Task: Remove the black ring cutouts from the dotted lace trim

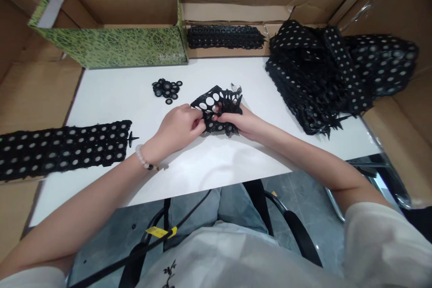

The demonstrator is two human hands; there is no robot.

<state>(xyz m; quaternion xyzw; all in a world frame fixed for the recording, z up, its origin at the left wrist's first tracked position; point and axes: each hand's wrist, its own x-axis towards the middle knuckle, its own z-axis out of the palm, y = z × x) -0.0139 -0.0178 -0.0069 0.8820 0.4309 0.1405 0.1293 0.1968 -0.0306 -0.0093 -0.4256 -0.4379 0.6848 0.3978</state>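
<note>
Your left hand and right hand pinch closed on the black perforated strip at mid-worktop, apparently to keep it gathered between them, while loose black rings sit apart at 10 o'clock on the white worktop.

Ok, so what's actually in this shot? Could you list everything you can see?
tabletop: one, white, under everything in the middle
patterned box: one, green and black, far left edge of the tabletop
cardboard lining: one, brown, around and behind the tabletop
perforated strip: one, black, left end of the tabletop
narrow perforated strip: one, black, beyond the tabletop's far edge
perforated heap: one, black with pale holes, right side
small rings: a small cluster, black, middle of the tabletop
perforated piece: one, black, held between both hands
bead bracelet: one, pale, on the left wrist
left hand: one, gripping the piece
right hand: one, gripping the piece
</note>
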